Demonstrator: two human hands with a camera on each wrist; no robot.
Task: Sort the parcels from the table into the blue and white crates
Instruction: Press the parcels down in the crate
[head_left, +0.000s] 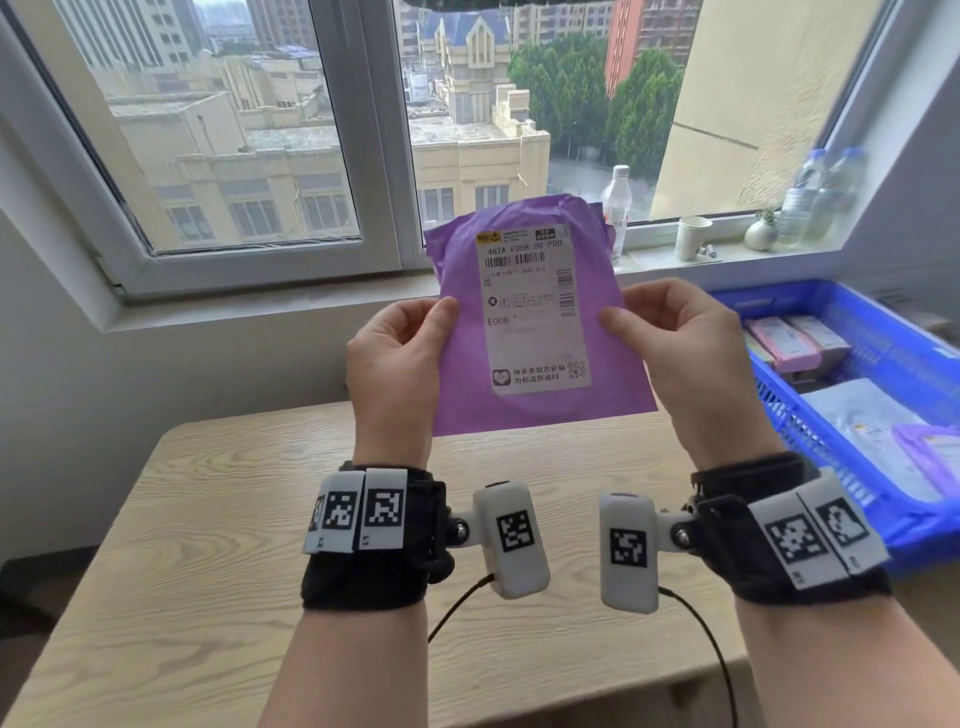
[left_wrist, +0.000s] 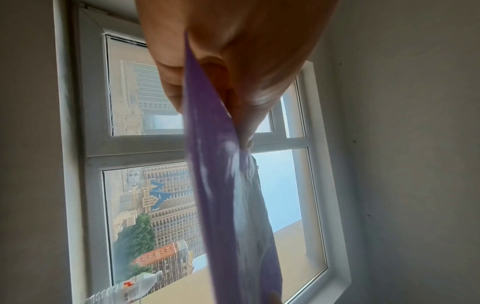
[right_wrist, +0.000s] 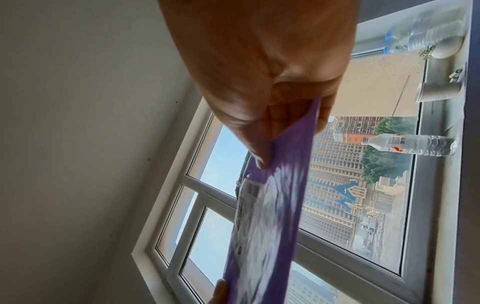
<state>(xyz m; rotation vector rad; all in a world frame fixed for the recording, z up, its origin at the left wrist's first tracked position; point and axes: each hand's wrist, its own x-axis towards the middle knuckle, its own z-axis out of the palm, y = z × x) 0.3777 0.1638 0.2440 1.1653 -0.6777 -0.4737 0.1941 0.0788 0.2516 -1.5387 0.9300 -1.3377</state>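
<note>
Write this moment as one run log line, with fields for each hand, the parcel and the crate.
left hand: pinches parcel edge | right hand: pinches opposite edge | purple parcel: upright above table, label facing person | blue crate: holds parcels

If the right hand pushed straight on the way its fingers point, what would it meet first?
Probably the window pane. The right hand, pinching the purple plastic mailer bag, points up toward it; the clear plastic water bottle on the sill looks close to that line, depth unclear.

A purple parcel (head_left: 524, 322) bears a white label (head_left: 532, 306); the crate (head_left: 883, 332) is blue; the table (head_left: 208, 519) pale wood-grain.
</note>
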